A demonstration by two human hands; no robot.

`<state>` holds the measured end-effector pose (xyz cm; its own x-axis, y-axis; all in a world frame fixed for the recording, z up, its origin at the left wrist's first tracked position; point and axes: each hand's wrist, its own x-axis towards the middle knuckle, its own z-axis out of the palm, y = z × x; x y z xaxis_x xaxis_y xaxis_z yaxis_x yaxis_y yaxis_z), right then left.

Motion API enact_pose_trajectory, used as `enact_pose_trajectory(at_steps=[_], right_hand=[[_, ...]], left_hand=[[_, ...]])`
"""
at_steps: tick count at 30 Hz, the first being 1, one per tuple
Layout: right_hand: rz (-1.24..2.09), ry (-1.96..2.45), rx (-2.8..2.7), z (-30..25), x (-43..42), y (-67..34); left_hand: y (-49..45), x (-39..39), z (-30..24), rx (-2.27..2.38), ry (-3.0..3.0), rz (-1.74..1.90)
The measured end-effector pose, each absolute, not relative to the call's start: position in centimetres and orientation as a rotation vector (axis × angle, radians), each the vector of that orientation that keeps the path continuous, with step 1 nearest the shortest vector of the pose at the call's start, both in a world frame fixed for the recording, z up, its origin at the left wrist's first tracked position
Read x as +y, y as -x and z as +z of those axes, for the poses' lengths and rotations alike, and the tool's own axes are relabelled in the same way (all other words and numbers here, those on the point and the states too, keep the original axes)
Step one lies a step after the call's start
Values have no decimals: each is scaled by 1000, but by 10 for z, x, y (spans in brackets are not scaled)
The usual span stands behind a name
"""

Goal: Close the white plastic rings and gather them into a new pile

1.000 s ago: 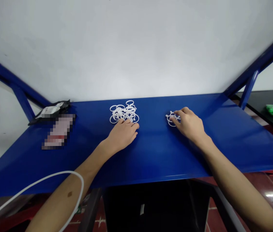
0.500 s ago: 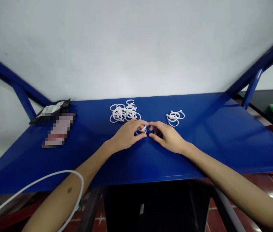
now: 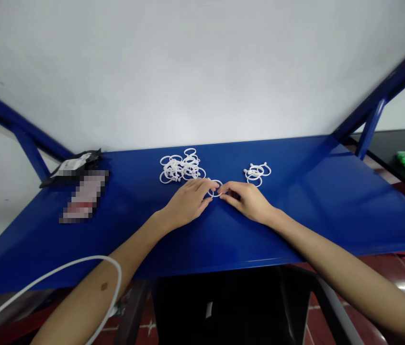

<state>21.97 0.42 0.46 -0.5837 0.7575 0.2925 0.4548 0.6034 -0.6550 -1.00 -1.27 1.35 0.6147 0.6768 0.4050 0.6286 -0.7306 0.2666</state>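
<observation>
Fingertips of the right hand [image 3: 249, 202] pinch a white ring [image 3: 216, 196] over the blue table [image 3: 238, 239]; whether the left hand [image 3: 188, 200], at its left edge, grips it too, I cannot tell. Beyond lie a larger ring pile [image 3: 174, 168] and, rightward, a smaller ring pile [image 3: 254, 171].

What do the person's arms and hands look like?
The left hand and right hand show no gloves. Both visible forearms are bare; the left has a small mark, and a white cable loops in front of it.
</observation>
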Motion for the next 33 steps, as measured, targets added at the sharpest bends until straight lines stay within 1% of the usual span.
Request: enact_pose_trajectory(at_steps=[4,6,10,16,21,27,33], right_hand=[[693,916,-2241,7,2,-222],[676,884,-2238,8,0,-223],[614,808,-2263,7,-2,-222],[563,766,-2294,4,-3,-224],[496,779,-2331,7,-6,-223],[555,864,-2119,11,-13,-219],[504,780,-2111,15,-14,-217]], left_hand=[[8,-17,20,1176,-2511,1137],[7,-17,23,1257,-2417,1207],[4,-14,28,1381,-2163,1120],[0,-15,26,1248,-1854,1147],[-6,-19,21,1241,-1858,1139],[-4,-14,17,1203,-1797,1207],[-6,-19,18,1164,-1809,1120]])
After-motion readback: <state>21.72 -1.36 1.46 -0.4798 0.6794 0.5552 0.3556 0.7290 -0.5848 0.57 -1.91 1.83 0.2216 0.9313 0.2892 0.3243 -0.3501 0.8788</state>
